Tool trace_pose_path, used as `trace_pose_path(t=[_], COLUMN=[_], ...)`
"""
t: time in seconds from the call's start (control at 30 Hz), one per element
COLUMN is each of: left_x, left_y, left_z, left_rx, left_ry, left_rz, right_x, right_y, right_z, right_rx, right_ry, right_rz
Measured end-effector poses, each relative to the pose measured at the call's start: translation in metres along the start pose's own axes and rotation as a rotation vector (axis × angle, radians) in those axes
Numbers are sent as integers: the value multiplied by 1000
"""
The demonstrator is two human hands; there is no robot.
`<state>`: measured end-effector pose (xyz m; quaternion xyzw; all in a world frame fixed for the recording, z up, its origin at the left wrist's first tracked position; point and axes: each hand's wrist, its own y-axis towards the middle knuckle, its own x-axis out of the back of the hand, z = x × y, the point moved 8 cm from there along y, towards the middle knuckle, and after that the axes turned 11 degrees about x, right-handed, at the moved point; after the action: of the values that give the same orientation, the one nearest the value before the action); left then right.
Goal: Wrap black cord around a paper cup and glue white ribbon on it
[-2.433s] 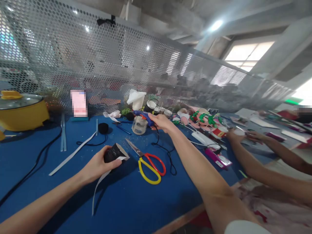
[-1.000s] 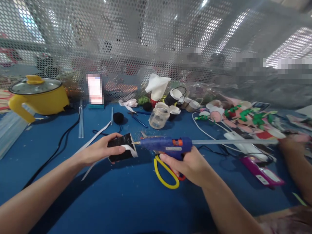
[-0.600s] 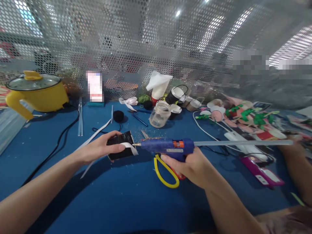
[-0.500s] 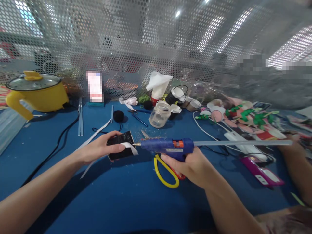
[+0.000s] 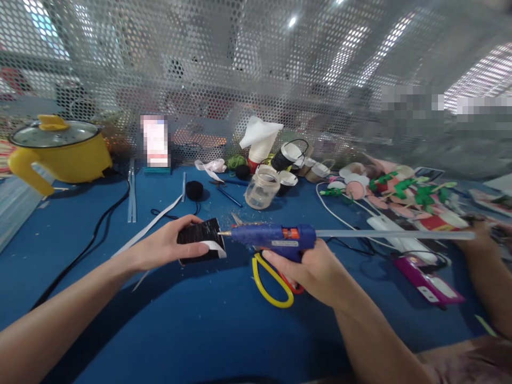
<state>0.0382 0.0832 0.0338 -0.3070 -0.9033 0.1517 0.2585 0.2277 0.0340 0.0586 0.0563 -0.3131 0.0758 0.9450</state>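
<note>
Here, at a cluttered blue table [image 5: 208,330]: left hand [image 5: 162,248] curled around a small black cup [image 5: 199,241] lying on its side just above the tabletop, thumb pressed over a white ribbon [image 5: 216,247] at the cup's rim, ribbon trailing off leftward beneath the wrist. Right hand [image 5: 316,273] closed around the grip of a blue glue gun [image 5: 272,236], fingers wrapped tight, nozzle tip just touching the cup's open edge, a long clear glue stick [image 5: 394,233] jutting from the rear toward the right. Directly beneath the gun, yellow-and-red scissors [image 5: 276,285] flat on the table. Farther back, a clear glass jar [image 5: 262,189], a yellow pot [image 5: 60,152] with lid at far left, and a perforated metal screen [image 5: 256,69] along the rear edge. At far right, another person's hand [image 5: 478,240], partly blurred, near the end of the glue stick.
</note>
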Motion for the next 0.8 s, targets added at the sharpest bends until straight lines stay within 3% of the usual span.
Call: trace_pose_path(t=[0.43,0.8], left_x=[0,-3], left_y=[-5,-4], left_z=[-6,-1], left_rx=[-37,82], left_ry=[171,-191], left_rz=[-92,66], right_x=[1,0], right_y=[2,-2], right_z=[0,0], right_rx=[6,13], right_ry=[24,10], right_rz=[-19,7])
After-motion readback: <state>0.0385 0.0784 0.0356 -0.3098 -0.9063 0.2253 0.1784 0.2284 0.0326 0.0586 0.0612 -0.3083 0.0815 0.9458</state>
